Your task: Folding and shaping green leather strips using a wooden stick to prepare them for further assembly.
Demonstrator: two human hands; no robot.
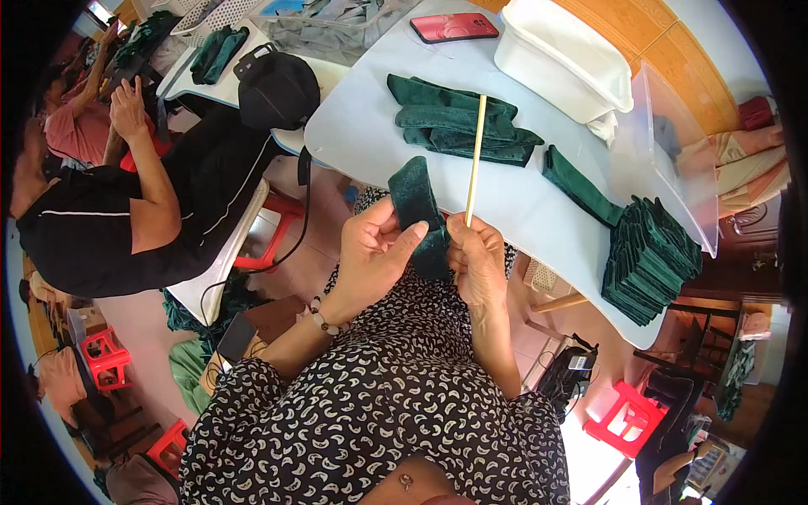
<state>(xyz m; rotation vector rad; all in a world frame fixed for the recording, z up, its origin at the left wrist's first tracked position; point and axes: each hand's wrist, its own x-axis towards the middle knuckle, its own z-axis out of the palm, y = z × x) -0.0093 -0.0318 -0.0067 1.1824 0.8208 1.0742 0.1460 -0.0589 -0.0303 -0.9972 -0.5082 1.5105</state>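
Observation:
My left hand [374, 252] pinches a dark green velvet strip [412, 187] between thumb and fingers, above my lap. The strip's upper end stands up past the fingers and its lower part hangs between both hands. Closed around a thin pale stick [476, 156], my right hand [478, 259] holds it nearly upright, close beside the strip. Whether the right fingers also grip the fabric is hidden. On the table ahead lies a loose pile of green velvet pieces [463, 122]. To the right, one long velvet piece [582, 187] leads to a neat stack of folded ones [650, 261].
A white plastic tub [564, 63] and a transparent box [669, 151] stand along the far side of the pale table [353, 114]. A red phone [454, 28] lies near the back edge. At left sits a co-worker in black [93, 223], beside a black round object [278, 87].

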